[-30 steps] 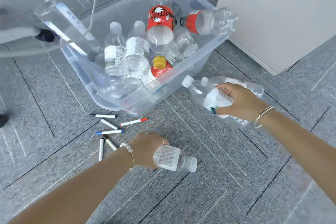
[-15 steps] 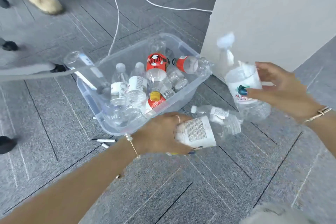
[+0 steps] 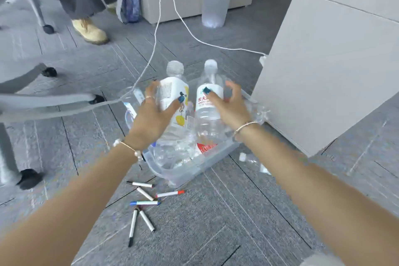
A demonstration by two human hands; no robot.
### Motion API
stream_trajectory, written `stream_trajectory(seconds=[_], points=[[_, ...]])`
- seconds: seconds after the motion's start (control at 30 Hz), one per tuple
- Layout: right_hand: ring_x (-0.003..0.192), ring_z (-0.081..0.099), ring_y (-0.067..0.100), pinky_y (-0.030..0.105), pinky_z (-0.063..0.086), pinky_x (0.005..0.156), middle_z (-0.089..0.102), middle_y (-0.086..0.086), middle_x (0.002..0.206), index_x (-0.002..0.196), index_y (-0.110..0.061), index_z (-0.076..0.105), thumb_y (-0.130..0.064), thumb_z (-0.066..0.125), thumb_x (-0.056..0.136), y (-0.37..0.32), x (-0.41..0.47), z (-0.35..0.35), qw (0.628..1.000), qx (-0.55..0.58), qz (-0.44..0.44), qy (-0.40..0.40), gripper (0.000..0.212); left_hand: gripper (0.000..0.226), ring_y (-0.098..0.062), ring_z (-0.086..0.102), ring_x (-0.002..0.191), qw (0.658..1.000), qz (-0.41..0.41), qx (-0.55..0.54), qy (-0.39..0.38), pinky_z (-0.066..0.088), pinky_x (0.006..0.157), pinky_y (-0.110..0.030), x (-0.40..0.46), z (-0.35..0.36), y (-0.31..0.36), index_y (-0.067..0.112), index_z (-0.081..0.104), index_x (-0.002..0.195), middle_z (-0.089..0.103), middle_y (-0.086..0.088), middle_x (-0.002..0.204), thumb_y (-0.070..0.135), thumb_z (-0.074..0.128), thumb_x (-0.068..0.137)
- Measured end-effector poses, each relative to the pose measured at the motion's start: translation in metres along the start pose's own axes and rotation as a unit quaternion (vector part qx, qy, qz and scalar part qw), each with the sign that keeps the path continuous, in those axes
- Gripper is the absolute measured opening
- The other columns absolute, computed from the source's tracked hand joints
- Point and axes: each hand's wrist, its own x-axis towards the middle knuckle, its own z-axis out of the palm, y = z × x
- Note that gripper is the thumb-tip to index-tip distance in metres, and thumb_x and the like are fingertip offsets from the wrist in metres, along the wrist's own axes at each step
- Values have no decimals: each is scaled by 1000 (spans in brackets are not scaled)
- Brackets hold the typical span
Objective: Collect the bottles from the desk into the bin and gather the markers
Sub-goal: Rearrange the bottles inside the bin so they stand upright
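Both hands, left and right, loosening around upright bottles over bin; may bounce toward markers at 6 o'clock.

Both forearms are bare, with no sleeves in view. The left hand wears a thin ring and dark blue-teal nail polish, and a fine chain bracelet with white pearl beads circles its wrist. The right hand has the same polish and a slim metal bangle.
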Motion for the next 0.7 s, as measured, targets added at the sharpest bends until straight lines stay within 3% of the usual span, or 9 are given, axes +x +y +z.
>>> stream_trajectory(seconds=[0.1, 0.2, 0.3, 0.47, 0.7], points=[[105, 45, 22, 35, 37, 97, 45, 9, 121, 128, -21, 38, -37, 56, 84, 16, -3, 38, 999, -36, -29, 24, 50, 66, -32, 37, 127, 992, -30, 109, -52, 33, 100, -40, 7, 22, -28, 31, 15, 146, 23, -9, 150, 48, 45, 90], [128, 32, 33, 42, 27, 108, 36, 15, 138, 138, -26, 31, -40, 37, 92, 38, -5, 58, 982, -176, -2, -68, 48, 73, -40, 13, 140, 965, -112, 208, -116, 20, 111, -50, 5, 37, -45, 28, 4, 149, 8, -13, 155, 58, 36, 90], [136, 20, 34, 47, 20, 112, 24, 19, 147, 142, -29, 20, -41, 33, 93, 48, -6, 61, 974, -214, -10, -73, 52, 71, -31, 3, 145, 970, -76, 222, -56, 12, 112, -55, 4, 32, -35, 28, 10, 148, 1, -7, 158, 62, 31, 89], [133, 29, 25, 38, 23, 110, 35, 12, 142, 140, -24, 28, -34, 42, 92, 42, -3, 19, 985, -153, -77, -2, 51, 61, -28, 9, 143, 984, 40, 170, 18, 15, 113, -50, 6, 36, 0, 27, 26, 145, 14, -8, 155, 51, 42, 92], [115, 44, 29, 27, 26, 98, 55, 14, 119, 131, -22, 41, -25, 54, 87, 62, -8, -62, 954, -254, -154, 26, 46, 52, -29, 34, 127, 968, 204, 146, -10, 30, 104, -42, -18, 89, 40, 18, 41, 135, 42, -9, 136, 42, 44, 88]])
